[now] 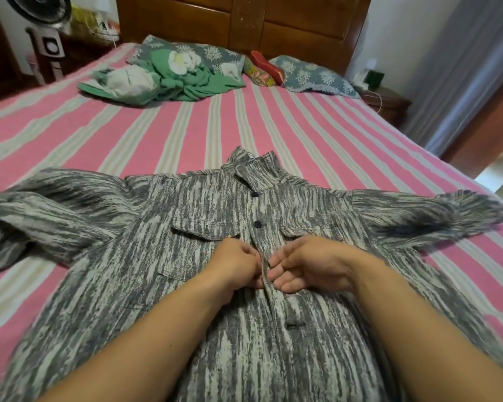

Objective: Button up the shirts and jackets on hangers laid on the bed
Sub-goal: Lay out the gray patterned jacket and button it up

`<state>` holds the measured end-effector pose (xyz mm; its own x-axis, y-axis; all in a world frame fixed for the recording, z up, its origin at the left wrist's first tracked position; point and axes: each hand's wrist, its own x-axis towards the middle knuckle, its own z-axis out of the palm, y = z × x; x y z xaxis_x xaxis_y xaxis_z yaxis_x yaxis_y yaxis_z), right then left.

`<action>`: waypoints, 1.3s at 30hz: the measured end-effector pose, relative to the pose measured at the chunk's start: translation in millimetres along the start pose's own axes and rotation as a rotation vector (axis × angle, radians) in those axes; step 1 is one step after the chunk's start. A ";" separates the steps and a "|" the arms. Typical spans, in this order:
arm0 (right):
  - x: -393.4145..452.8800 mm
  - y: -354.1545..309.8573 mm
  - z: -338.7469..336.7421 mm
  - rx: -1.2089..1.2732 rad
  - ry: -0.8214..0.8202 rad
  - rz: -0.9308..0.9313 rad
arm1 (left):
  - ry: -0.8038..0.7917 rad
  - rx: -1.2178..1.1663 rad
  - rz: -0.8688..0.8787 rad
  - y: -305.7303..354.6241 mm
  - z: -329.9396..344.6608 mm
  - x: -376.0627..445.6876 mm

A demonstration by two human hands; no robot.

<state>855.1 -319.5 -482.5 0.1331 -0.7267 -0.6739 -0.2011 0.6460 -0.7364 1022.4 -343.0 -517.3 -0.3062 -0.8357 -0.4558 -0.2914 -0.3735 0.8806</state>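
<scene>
A grey-and-white streaked jacket lies flat, front up, on the pink striped bed, sleeves spread to both sides. Two dark buttons near the collar, the upper button and the second button, are fastened. My left hand and my right hand meet at the front placket just below them, both pinching the fabric edges together. Whatever button sits between the fingers is hidden. A lower button shows beneath my hands. No hanger is visible.
A crumpled green garment lies at the head of the bed beside blue floral pillows and a red object. A wooden headboard stands behind. A fan is at far left, a nightstand at right.
</scene>
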 end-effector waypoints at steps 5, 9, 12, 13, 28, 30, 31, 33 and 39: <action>0.7 29.6 23.3 0.020 0.191 -0.159 | 0.021 0.002 -0.011 3.2 1.1 -0.6; -1.5 44.1 43.2 -0.129 0.377 -0.289 | 0.085 0.030 0.006 -1.4 6.9 1.4; 6.8 39.9 34.6 -0.316 0.495 -0.340 | 0.111 -0.082 -0.032 -0.2 6.5 1.4; 9.4 36.2 30.0 -0.448 0.533 -0.386 | 0.104 -0.125 -0.044 1.2 5.4 1.9; 31.8 6.8 -32.5 -1.848 0.102 -1.132 | -0.004 -0.206 -0.089 1.5 -2.7 2.8; 35.5 5.6 -39.6 -1.957 0.041 -1.188 | -0.014 -0.190 -0.094 1.7 -3.7 3.2; 36.5 5.2 -41.9 -1.987 0.017 -1.220 | -0.015 -0.171 -0.095 1.4 -4.3 3.7; 39.1 5.0 -45.5 -2.018 -0.029 -1.273 | -0.012 -0.120 -0.081 0.5 -3.6 3.8; 47.2 5.8 -48.0 -2.038 -0.071 -1.354 | 0.071 0.104 0.120 -6.3 9.1 5.3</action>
<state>813.6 -361.3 -515.7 0.9320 -0.3386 -0.1294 -0.2820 -0.9016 0.3280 1014.4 -341.4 -526.5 -0.2809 -0.8993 -0.3352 -0.3501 -0.2291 0.9083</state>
